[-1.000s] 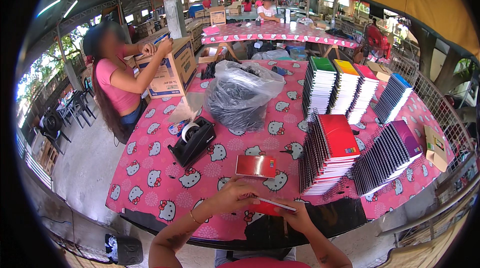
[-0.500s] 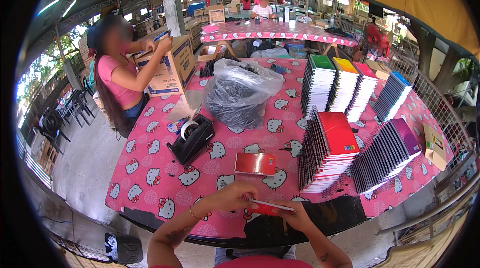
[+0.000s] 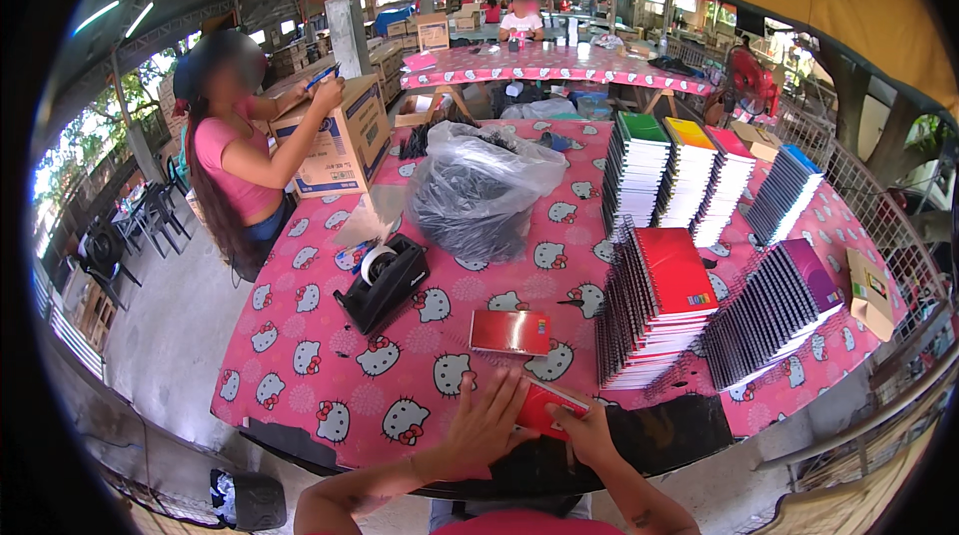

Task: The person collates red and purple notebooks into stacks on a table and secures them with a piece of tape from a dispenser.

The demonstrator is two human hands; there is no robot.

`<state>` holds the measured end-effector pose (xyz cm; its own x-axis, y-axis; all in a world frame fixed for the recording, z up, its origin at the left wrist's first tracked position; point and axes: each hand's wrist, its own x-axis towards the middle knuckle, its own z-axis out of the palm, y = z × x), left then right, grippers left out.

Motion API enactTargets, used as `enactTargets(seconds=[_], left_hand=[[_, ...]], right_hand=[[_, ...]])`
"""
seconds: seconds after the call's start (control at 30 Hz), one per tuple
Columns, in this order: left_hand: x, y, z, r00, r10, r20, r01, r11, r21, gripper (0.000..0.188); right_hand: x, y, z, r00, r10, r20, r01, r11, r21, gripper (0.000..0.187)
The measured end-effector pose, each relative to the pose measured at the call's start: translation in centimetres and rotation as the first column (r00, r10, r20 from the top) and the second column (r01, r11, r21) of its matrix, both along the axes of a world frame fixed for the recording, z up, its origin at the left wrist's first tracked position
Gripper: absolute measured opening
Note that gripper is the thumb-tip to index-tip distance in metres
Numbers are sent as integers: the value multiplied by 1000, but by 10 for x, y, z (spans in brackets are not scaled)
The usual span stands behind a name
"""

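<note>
At the table's near edge my right hand (image 3: 587, 435) grips a small red notebook (image 3: 544, 403), thumb on the cover. My left hand (image 3: 486, 425) lies with fingers stretched out along the notebook's left side, touching it. Just beyond, a red cover or thin notebook (image 3: 509, 332) lies flat on the pink patterned tablecloth (image 3: 310, 355). To the right of my hands rises a tall stack of red spiral notebooks (image 3: 654, 310), next to a leaning stack of purple ones (image 3: 774, 310).
A black tape dispenser (image 3: 385, 285) and a plastic bag of black coils (image 3: 479, 195) stand left of centre. Green (image 3: 639, 170), yellow (image 3: 686, 170) and blue (image 3: 784, 190) notebook stacks fill the back right. A co-worker (image 3: 240, 155) works beside a cardboard box (image 3: 345, 140).
My left hand has gone from pinching the notebook's spine edge to lying flat and stretched out beside it. The notebook has turned so its red cover faces up more.
</note>
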<state>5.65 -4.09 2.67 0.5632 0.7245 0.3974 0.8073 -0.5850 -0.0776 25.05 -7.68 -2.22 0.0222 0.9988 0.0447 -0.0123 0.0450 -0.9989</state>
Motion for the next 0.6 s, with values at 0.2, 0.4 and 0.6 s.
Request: enactTargets(seconds=[0.2, 0.4, 0.6], left_hand=[[-1, 3, -8, 992, -3, -124, 0, 1000, -25, 82], [1, 29, 10, 999, -35, -28, 33, 998, -53, 88], [11, 3, 1, 996, -75, -43, 70, 991, -111, 91]], right_hand=[[1, 9, 4, 999, 49, 11, -49, 999, -11, 27], [5, 12, 6, 994, 93, 49, -91, 995, -40, 26], [7, 12, 23, 980, 163, 116, -146, 979, -140, 25]])
